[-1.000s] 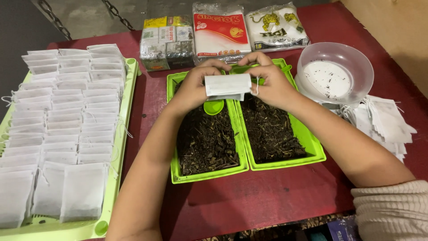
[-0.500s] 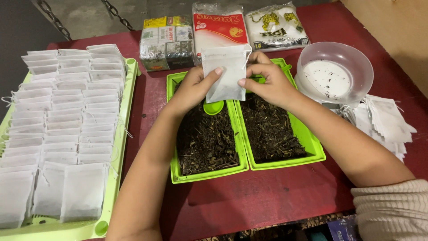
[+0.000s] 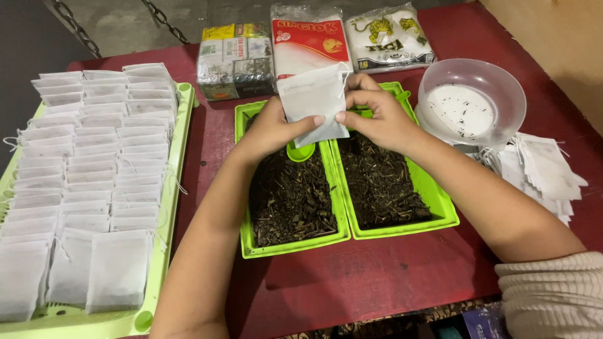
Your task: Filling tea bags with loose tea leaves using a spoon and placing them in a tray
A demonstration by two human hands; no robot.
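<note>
Both hands hold one white paper tea bag (image 3: 314, 100) upright over two green trays. My left hand (image 3: 276, 125) pinches its lower left side, thumb on the front. My right hand (image 3: 374, 113) grips its right edge by the drawstring. Below lie the left green tray (image 3: 292, 242) and the right green tray (image 3: 402, 226), both filled with dark loose tea leaves. A small green scoop (image 3: 300, 152) rests in the left tray under the bag.
A long light-green tray (image 3: 164, 251) on the left holds several rows of filled white bags. A clear plastic bowl (image 3: 471, 103) stands at the right, with a pile of empty bags (image 3: 543, 176) beside it. Three packets (image 3: 311, 37) line the far edge of the red table (image 3: 377, 282).
The bag was folded flat between both hands a second ago. It has since been unfolded and stands upright, slightly farther left, held by both hands.
</note>
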